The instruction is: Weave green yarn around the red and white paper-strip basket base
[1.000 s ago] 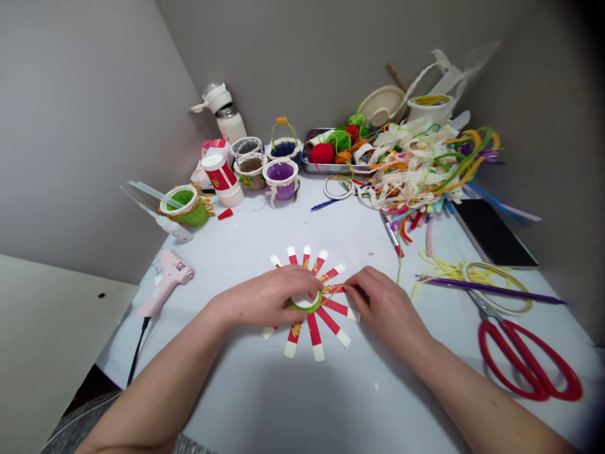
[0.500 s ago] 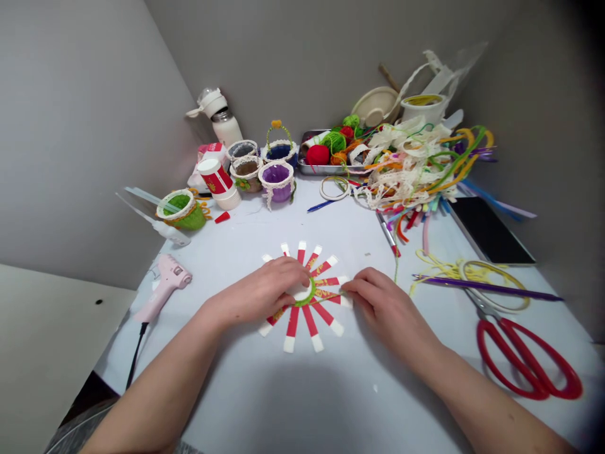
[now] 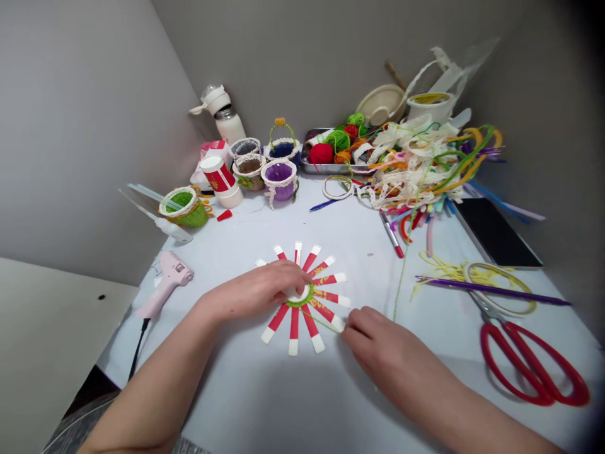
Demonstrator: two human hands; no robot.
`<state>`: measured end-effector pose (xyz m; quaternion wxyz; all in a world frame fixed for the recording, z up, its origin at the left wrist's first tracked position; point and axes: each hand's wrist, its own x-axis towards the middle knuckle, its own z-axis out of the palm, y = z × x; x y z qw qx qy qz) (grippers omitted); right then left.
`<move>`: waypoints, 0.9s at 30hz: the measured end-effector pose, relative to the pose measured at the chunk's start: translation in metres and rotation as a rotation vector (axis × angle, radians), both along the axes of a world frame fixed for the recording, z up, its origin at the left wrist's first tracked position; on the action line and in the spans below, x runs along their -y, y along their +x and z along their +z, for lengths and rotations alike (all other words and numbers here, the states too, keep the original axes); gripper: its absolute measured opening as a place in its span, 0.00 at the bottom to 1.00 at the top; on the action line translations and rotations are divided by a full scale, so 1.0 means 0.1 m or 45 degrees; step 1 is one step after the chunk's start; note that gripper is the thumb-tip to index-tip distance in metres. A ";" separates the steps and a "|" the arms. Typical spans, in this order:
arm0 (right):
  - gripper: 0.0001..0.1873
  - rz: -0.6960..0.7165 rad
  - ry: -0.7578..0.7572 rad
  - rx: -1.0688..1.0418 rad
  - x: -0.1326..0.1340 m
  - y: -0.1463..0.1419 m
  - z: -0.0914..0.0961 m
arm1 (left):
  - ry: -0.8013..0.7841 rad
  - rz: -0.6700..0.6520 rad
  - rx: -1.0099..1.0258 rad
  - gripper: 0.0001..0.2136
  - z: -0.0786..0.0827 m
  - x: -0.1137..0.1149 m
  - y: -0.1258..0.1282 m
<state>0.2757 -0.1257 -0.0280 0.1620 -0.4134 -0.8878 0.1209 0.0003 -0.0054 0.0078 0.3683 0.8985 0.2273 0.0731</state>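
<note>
A paper cup (image 3: 294, 328) cut into red, white-tipped strips lies splayed flat like a sun on the table. Green yarn (image 3: 302, 301) is wound around its white round base. My left hand (image 3: 274, 282) reaches over the base from the left, fingers bent and gripping it; the hand covers the left strips. Off the lower right strips, my right hand (image 3: 371, 334) pinches the green yarn between thumb and fingers. From there the strand runs taut to the base, while its other end trails back toward the yarn pile.
At left lie a pink glue gun (image 3: 165, 284) and a green basket (image 3: 186, 211). Small yarn baskets (image 3: 280, 181) and a tray (image 3: 331, 168) of yarn balls stand behind. On the right are red-handled scissors (image 3: 534, 359), a purple pencil (image 3: 491, 289) and a phone (image 3: 498, 232).
My right hand has moved toward me, drawing the green yarn down across the lower right strips. The cup has turned slightly under my left hand, and the view has shifted a little.
</note>
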 end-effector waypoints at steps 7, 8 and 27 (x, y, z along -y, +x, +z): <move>0.16 0.032 0.014 0.091 0.03 0.01 0.03 | -0.045 -0.005 -0.018 0.15 0.07 0.01 0.03; 0.16 0.012 0.027 0.101 0.03 0.02 0.03 | -0.047 -0.008 -0.017 0.15 0.07 0.01 0.03; 0.09 -0.490 0.014 -0.321 -0.56 -0.02 -0.25 | -0.045 -0.039 0.063 0.13 -0.04 0.08 0.11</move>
